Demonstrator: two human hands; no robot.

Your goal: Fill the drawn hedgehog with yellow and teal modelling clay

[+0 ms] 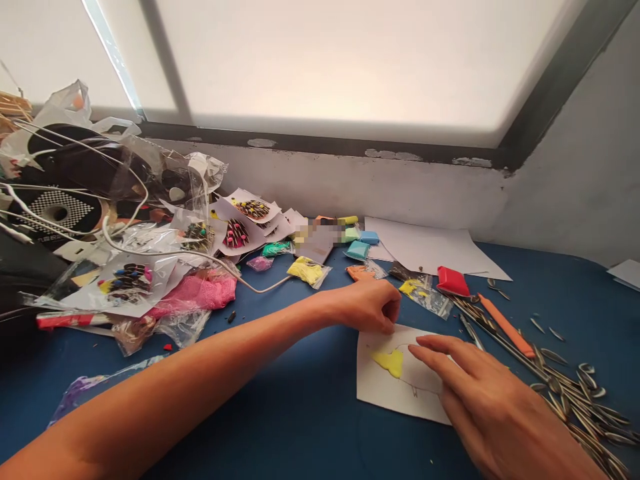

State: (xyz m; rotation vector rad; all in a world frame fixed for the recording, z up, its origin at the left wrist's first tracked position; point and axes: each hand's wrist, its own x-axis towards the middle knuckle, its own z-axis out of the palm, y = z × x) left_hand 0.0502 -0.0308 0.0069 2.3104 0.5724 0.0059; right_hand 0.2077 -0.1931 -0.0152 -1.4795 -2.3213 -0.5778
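A white card (369, 380) with a pencil outline drawn on it lies on the blue table. Yellow clay (389, 363) is spread flat over the left part of the outline. My left hand (371, 305) rests at the card's upper edge with its fingers curled closed; whatever they hold, if anything, is hidden. Stretched over the card's right side is my right hand (480, 380), its fingers extended and nothing visible in it. Just beyond my left hand lie an orange clay packet (361, 273) and a clear bag with yellow clay (414, 288).
Many sunflower seeds (565, 387) lie at the right, by an orange-handled tool (506, 327). A red clay packet (453, 281) and white paper (430, 247) lie farther back. At left are seed-decorated papers (237, 233), plastic bags and a white cable (165, 251).
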